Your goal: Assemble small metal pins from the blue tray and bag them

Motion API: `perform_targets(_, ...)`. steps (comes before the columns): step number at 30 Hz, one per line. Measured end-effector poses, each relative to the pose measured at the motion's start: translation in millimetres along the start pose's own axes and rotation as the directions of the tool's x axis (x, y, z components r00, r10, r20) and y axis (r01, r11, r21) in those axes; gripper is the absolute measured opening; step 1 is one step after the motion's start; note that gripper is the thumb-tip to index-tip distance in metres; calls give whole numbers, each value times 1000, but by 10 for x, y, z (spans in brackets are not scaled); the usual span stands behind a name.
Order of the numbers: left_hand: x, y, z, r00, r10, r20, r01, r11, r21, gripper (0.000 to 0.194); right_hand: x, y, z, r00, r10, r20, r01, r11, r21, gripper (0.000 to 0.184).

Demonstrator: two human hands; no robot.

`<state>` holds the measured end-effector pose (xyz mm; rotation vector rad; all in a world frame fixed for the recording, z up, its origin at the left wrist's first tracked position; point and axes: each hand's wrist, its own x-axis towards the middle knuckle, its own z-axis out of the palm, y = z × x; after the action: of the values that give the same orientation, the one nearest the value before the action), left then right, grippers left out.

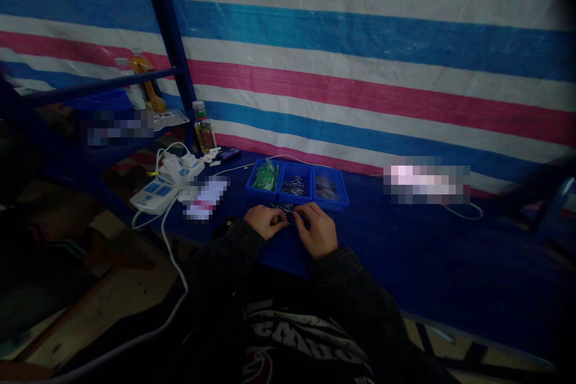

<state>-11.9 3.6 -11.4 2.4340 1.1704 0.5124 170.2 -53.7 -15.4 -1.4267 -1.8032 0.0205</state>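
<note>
Above the dark blue tabletop (387,252), my left hand (266,222) is closed, thumb and fingers pinched together. Facing it, my right hand (318,230) is also closed in a pinch, its fingertips close to the left ones. Whatever they pinch is too small and dim to name. Just beyond the fingertips lies a small pile of thin metal pieces (281,208), like screws or pins. Behind it stand three joined blue bins: the left bin (250,191) holds green material in clear plastic, the middle bin (294,198) similar metal pieces, the right bin (344,197) small bagged parts.
To the left sit a white power strip (155,197) with plugs and cables, and a blurred phone-like object (204,199). A drink bottle (205,132) stands by a blue metal frame (168,24). A blurred bright object (425,183) lies right. A striped sheet (360,42) hangs behind.
</note>
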Motion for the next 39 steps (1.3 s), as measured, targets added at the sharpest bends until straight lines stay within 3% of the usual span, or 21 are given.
perform_targets(12, -13, 31, -34, 995, 11, -104, -22, 994, -103, 22, -27, 76, 37, 991, -38, 129, 40, 999, -10, 16)
perform_targets(19, -6, 42, -73, 969, 193, -156, -211, 971, -109, 17, -48, 78, 44, 996, -64, 64, 57, 993, 99, 13)
perform_targets(28, -1, 29, -43, 948, 257, -189, -284, 950, -131, 17, -69, 35, 31, 996, -82, 22, 77, 986, 150, 16)
perform_targets(39, -23, 41, -37, 953, 239, -187, -272, 946, -176, 16, -55, -51, -19, 997, -68, 24, 60, 967, 246, 18)
